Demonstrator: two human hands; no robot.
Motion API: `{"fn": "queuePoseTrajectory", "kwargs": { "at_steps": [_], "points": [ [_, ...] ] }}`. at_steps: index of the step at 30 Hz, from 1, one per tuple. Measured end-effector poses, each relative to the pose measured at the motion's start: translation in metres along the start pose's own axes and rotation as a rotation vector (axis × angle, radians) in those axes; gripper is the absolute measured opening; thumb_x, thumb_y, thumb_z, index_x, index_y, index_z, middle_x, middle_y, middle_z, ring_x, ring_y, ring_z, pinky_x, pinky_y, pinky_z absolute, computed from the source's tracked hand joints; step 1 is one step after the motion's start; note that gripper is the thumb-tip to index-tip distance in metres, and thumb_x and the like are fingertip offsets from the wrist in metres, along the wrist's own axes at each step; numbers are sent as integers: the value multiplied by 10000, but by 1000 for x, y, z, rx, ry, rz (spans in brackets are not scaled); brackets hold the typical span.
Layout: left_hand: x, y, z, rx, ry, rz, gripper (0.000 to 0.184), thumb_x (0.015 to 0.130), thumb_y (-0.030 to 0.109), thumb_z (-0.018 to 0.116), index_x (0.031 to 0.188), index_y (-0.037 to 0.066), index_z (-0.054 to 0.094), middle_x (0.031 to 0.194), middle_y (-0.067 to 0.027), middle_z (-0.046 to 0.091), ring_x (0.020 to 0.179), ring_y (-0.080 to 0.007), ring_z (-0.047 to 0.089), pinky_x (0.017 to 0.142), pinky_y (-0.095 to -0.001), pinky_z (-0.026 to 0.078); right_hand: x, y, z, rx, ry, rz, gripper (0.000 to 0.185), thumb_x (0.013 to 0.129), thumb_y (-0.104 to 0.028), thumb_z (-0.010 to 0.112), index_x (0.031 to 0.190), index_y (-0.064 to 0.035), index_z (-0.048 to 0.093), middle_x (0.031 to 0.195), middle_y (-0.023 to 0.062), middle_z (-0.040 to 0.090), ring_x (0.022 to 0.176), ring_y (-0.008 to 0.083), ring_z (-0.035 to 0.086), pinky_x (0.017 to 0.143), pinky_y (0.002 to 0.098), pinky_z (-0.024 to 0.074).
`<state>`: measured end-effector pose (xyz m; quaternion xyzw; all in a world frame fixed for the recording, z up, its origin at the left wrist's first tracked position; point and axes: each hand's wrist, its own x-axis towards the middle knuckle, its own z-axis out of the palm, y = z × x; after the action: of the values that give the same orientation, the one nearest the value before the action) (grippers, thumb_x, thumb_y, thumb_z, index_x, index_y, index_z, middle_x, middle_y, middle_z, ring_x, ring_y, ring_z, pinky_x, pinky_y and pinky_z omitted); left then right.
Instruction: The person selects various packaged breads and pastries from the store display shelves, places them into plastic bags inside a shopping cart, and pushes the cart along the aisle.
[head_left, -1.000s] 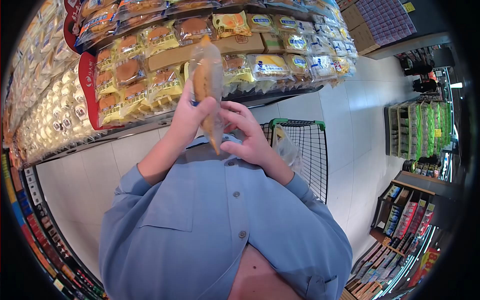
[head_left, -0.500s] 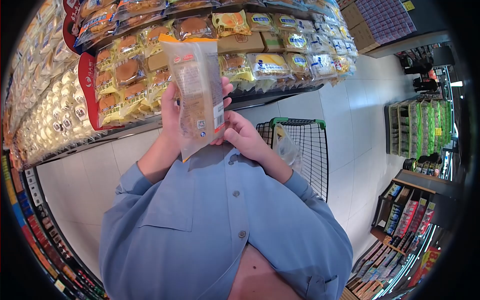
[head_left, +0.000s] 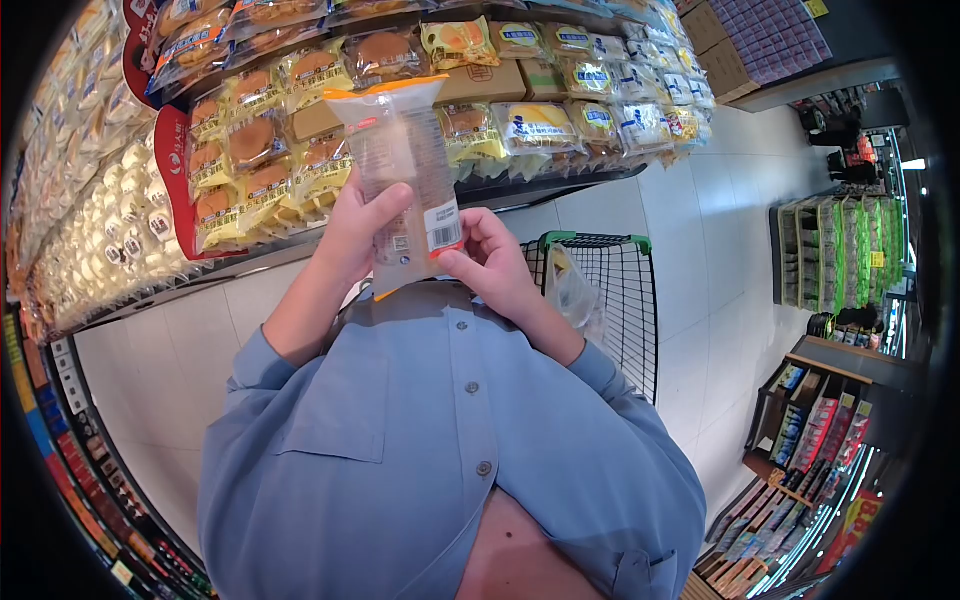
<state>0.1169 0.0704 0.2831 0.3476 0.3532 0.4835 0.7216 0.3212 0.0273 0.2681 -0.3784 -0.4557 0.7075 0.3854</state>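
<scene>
A clear plastic bread package [head_left: 405, 160] with orange ends, small print and a white barcode label is held upright in front of my chest. My left hand [head_left: 368, 222] grips its left side, thumb across the front and the other fingers hidden behind it. At the lower right corner, near the barcode, my right hand [head_left: 490, 262] pinches the package between thumb and curled fingers. Behind it, packaged round cakes [head_left: 258, 142] in yellow wrappers fill the display.
A black wire shopping cart [head_left: 625, 300] with green corners stands right of my right arm, a plastic bag [head_left: 570, 290] in it. A red curved sign [head_left: 176, 180] edges the display. Green-edged shelving [head_left: 840, 255] stands across the tiled floor [head_left: 690, 290].
The bread package has turned slightly, bringing the barcode side more to the front. My left thumb has come over its front, and my right hand has shifted on the lower corner.
</scene>
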Motion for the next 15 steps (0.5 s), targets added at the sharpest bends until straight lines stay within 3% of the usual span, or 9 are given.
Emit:
{"fn": "queuePoseTrajectory", "kwargs": {
  "at_steps": [2,6,15],
  "points": [
    [-3,5,11,-134,16,16,566,859,137,734,1337,35,447,1198,-90,620,1092,-182,615,956,-358,501,1,2,3,22,1,-32,428,912,-123,683,1261,-28,453,1146,47,592,990,84,580,864,257,490],
    [-6,2,18,-114,14,-21,545,863,130,727,1327,28,461,1214,-95,617,1106,-178,609,961,-356,497,0,5,3,194,-2,-40,540,949,-203,660,1365,-17,370,1247,68,536,1119,127,540,936,292,473],
    [-10,-1,22,-168,-37,-111,522,891,150,698,1341,17,469,1252,-91,602,1135,-178,594,979,-343,484,-5,7,2,128,41,-105,556,960,-252,649,1366,0,365,1252,71,538,1137,126,532,972,289,444]
  ]
}}
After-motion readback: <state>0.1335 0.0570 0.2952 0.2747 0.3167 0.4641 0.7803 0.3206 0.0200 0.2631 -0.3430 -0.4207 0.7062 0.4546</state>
